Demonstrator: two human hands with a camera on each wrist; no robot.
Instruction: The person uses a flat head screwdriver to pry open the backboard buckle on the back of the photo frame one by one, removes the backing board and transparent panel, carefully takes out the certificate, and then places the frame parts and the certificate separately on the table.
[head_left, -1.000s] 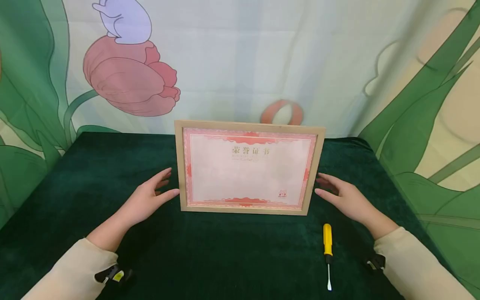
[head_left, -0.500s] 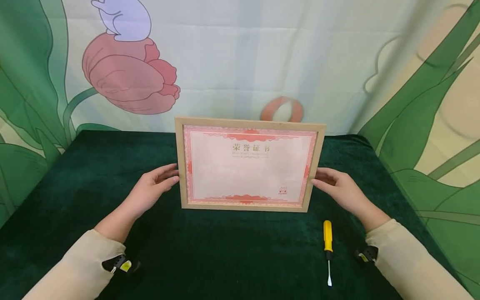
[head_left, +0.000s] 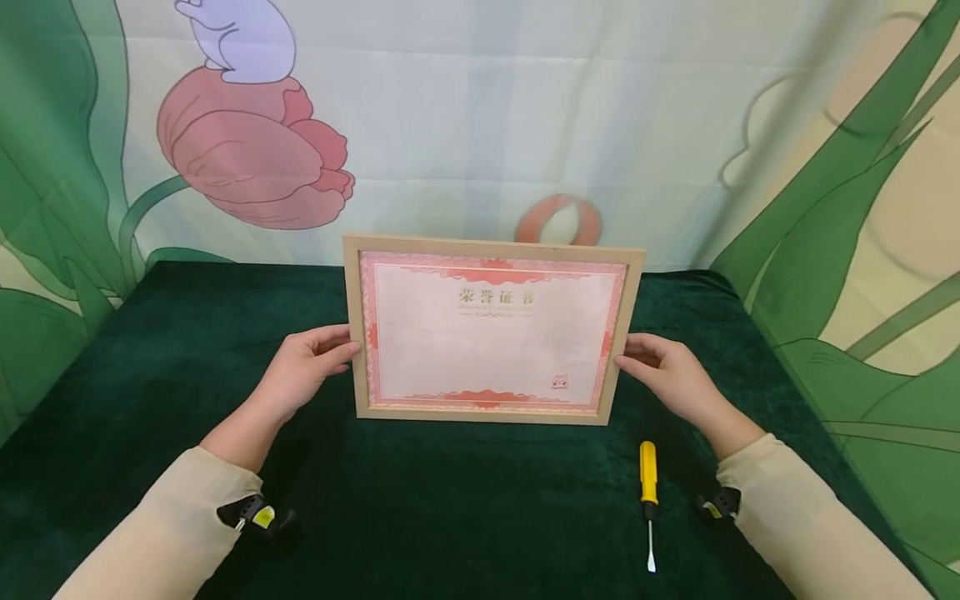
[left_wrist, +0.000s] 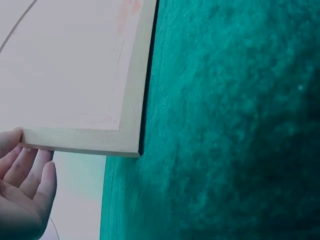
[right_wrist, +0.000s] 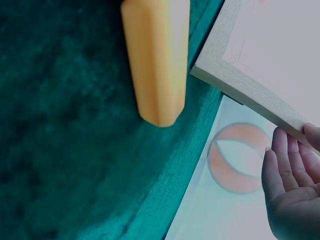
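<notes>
Pinching a framed certificate [head_left: 491, 350] by its 2 side edges with left hand [head_left: 302, 371] and right hand [head_left: 675, 375]. Standing upright on the green tabletop [head_left: 465, 500], between both hands, near a yellow screwdriver [head_left: 648, 483].

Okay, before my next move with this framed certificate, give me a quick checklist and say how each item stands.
1. Left hand gripping the side of the framed certificate, thumb in front: ok.
2. Right hand gripping the opposite side, thumb in front: ok.
3. Screwdriver apart from the frame and both hands, lying on the green cloth: ok.
4. Certificate facing you, title at the top: ok.
5. Bottom edge lifted off the cloth: cannot tell.
6. Back of the frame secure: cannot tell, it faces away.
</notes>
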